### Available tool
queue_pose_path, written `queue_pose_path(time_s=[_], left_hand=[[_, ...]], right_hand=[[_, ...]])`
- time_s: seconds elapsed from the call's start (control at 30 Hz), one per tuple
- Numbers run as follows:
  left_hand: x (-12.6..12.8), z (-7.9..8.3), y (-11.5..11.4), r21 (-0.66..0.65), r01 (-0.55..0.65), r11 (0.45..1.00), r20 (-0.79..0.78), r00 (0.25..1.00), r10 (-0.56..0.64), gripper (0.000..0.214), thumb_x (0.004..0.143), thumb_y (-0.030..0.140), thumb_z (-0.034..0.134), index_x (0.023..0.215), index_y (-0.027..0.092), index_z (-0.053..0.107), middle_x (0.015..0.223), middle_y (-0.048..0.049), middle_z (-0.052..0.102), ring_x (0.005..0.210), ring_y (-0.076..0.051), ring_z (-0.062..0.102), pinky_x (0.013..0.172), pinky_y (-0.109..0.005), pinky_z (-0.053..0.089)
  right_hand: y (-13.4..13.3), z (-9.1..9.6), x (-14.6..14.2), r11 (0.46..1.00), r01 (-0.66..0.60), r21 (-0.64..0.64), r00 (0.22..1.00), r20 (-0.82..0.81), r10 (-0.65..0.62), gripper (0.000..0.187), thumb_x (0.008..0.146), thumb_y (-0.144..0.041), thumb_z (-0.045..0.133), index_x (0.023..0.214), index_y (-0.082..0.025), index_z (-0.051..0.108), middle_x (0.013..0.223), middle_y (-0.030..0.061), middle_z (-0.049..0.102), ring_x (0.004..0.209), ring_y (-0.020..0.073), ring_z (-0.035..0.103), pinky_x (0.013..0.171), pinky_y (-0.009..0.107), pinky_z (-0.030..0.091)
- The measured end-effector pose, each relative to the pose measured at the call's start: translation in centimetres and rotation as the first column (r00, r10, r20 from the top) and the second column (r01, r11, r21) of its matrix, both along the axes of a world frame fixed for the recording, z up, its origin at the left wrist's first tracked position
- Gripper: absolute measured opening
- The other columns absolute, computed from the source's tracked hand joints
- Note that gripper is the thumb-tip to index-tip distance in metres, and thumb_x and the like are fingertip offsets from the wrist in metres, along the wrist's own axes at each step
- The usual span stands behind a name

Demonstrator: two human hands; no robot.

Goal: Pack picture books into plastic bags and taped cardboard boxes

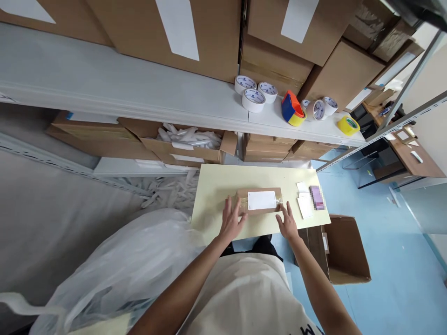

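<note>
A small brown cardboard box (243,192) lies on a pale yellow table (216,181). Clear tape wraps its ends, and a white label (261,200) covers much of its upper face. My left hand (232,221) is at the box's left end, fingers spread, with the fingertips at or very near the cardboard. At the right end is my right hand (288,224), also with fingers apart, close to the near right corner. Neither hand grips the box. Whether the fingertips press on it I cannot tell.
White papers (305,204) and a purple, pixelated item (317,197) lie at the table's right. An open carton (349,249) stands on the floor there. A shelf (209,104) beyond bears tape rolls (253,100) and large boxes. Clear plastic bags (139,260) bulge at left.
</note>
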State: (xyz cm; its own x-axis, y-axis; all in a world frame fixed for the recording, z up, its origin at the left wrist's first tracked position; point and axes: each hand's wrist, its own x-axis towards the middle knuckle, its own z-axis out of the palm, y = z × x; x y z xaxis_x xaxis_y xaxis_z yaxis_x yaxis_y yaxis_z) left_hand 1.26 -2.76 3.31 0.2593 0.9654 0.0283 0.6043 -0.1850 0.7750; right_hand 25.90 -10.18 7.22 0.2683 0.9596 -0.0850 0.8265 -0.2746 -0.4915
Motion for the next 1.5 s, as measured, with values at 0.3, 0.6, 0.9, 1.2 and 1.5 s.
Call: queue_pose_path(time_s=[0.3,0.6,0.9,1.2,1.5], left_hand=[[2.1,3.4,2.9,-0.452,-0.351,0.820,0.075,0.901,0.427,0.060,0.076,0.053,0.065,0.124,0.019,0.053,0.122,-0.0140,0.067,0.113,-0.029,0.064,0.096,-0.041,0.050],[15.8,10.5,1.3,-0.191,-0.231,0.954,-0.021,0.973,0.231,0.056,0.062,0.049,0.075,0.106,0.022,0.055,0.109,-0.0094,0.069,0.100,-0.027,0.066,0.087,-0.038,0.052],[33.6,9.2,-4.2,-0.242,0.351,0.905,0.072,0.936,-0.344,0.053,0.078,0.048,0.061,0.120,0.020,0.047,0.119,-0.0120,0.062,0.106,-0.025,0.062,0.089,-0.038,0.052],[44.1,6.1,-7.9,-0.304,0.733,0.609,0.033,0.646,-0.762,0.052,0.080,0.056,0.056,0.117,0.018,0.058,0.115,-0.0131,0.062,0.113,-0.028,0.059,0.099,-0.044,0.046],[49.6,3.4,-11.8,-0.394,0.821,0.414,-0.033,0.437,-0.899,0.063,0.083,0.059,0.051,0.129,0.016,0.055,0.123,-0.0162,0.061,0.121,-0.030,0.057,0.105,-0.042,0.041]], right_hand=[[4.3,0.4,1.1,0.992,0.127,-0.024,0.729,-0.676,-0.109,0.070,0.084,-0.064,0.048,0.132,-0.014,0.051,0.134,0.0193,0.058,0.118,0.0292,0.061,0.092,0.042,0.053],[-6.0,2.9,11.4,0.898,0.437,0.059,0.606,-0.757,-0.245,0.062,0.080,-0.056,0.059,0.131,-0.020,0.049,0.104,0.0095,0.065,0.082,0.0214,0.065,0.072,0.037,0.056],[-17.7,2.5,20.2,0.539,0.838,0.090,0.481,-0.588,-0.650,0.073,0.079,-0.054,0.061,0.142,-0.021,0.044,0.112,0.0106,0.059,0.101,0.0263,0.059,0.083,0.039,0.053],[-26.2,0.4,19.3,0.133,0.991,-0.011,0.111,-0.489,-0.865,0.062,0.082,-0.053,0.058,0.136,-0.023,0.052,0.103,0.0080,0.054,0.098,0.0251,0.057,0.077,0.038,0.057],[-29.2,-0.4,20.0,-0.039,0.997,-0.066,-0.061,-0.371,-0.927,0.075,0.080,-0.050,0.058,0.146,-0.021,0.039,0.113,0.0110,0.055,0.099,0.0262,0.060,0.086,0.042,0.054]])
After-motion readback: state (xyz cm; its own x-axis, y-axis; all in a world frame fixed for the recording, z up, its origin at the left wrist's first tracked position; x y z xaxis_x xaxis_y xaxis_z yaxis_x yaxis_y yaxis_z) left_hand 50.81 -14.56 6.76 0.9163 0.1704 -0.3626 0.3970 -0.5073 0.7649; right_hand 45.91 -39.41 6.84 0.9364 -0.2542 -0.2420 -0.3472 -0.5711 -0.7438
